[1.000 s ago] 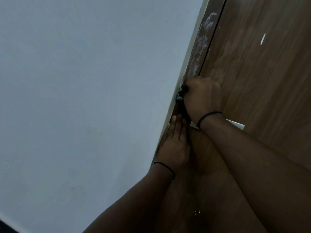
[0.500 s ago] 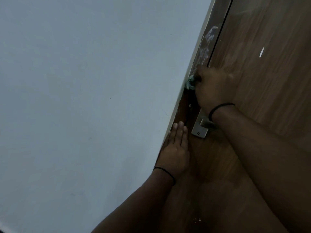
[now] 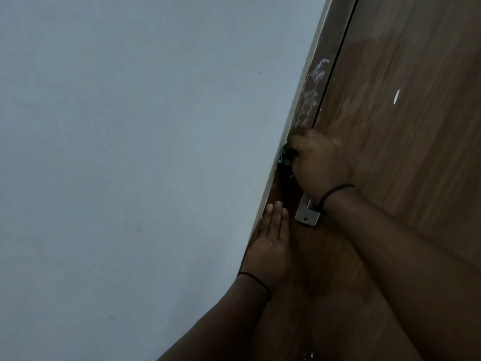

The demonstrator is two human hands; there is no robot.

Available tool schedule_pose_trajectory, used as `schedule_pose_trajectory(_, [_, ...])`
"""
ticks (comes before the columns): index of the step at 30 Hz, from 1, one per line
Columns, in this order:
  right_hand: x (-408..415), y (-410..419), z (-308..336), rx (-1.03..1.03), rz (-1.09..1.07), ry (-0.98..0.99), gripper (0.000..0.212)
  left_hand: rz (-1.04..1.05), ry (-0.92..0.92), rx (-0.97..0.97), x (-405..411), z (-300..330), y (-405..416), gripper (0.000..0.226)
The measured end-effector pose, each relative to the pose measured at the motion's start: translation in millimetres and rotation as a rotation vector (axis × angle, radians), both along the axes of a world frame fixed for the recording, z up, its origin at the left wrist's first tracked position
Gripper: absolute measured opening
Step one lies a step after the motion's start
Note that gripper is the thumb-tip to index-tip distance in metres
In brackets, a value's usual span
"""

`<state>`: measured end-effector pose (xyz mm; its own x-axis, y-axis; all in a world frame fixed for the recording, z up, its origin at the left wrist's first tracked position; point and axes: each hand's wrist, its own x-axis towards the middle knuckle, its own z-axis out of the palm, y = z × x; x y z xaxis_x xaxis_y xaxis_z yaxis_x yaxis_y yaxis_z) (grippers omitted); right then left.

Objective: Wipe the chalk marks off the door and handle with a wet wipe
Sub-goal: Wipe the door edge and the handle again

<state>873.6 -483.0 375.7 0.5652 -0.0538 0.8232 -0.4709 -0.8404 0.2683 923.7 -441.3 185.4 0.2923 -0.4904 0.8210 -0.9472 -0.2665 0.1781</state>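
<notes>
We see the right hand (image 3: pixel 321 166), fingers curled around a crumpled wet wipe (image 3: pixel 284 157), pressing it against the door frame (image 3: pixel 316 84). Chalk marks (image 3: pixel 311 95) lie just above its knuckles. Below its wrist sits the handle plate (image 3: pixel 307 214); beside that the left hand (image 3: pixel 272 243) rests flat, fingers straight, on the door (image 3: pixel 406 113).

1. The right hand (image 3: pixel 321 162) has climbed the door frame (image 3: pixel 308 105) — a second ago it sat lower, covering the handle plate (image 3: pixel 307 213).
2. That metal plate, hidden then, now shows below the wrist.
3. The bunched wet wipe (image 3: pixel 285 156) rode up with the hand, closer to the chalk marks (image 3: pixel 313 84).
4. The left hand (image 3: pixel 270 246) slid slightly down the frame — its fingertips now sit well below the right hand.
</notes>
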Motion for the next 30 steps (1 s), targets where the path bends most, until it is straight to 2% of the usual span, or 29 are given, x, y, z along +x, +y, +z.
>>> schedule_pose_trajectory(3, [-0.9, -4.7, 13.3, -0.047, -0.041, -0.05, 0.025, -0.027, -0.003, -0.027, 2.8, -0.7, -0.5, 0.075])
schedule_pose_trajectory(7, [-2.3, -8.0, 42.0, -0.022, -0.047, -0.185, 0.025, -0.16, 0.059, -0.123, 1.1, -0.6, 0.6, 0.066])
schedule_pose_trajectory(12, [-3.4, -5.9, 50.9, 0.004, -0.021, -0.153, 0.025, -0.217, 0.028, -0.252, 4.4, 58.3, -8.2, 0.064])
schedule_pose_trajectory(16, [-8.8, -6.5, 59.0, -0.009, -0.006, -0.109, 0.025, -0.319, 0.012, -0.171, 11.7, 79.3, -12.8, 0.071])
schedule_pose_trajectory(22, [-6.1, -9.6, 77.4, -0.011, 0.013, -0.173, 0.027, -0.205, -0.062, -0.253, 16.4, 69.5, -28.8, 0.058])
schedule_pose_trajectory(27, [-5.7, -8.4, 48.4, -0.085, 0.032, -0.014, 0.027, -0.181, -0.082, -0.289, 16.9, 66.8, -34.2, 0.058])
schedule_pose_trajectory(30, [-3.2, -14.8, 67.7, -0.108, 0.005, -0.066, 0.025, -0.16, -0.101, -0.296, 18.5, 67.2, -35.2, 0.058])
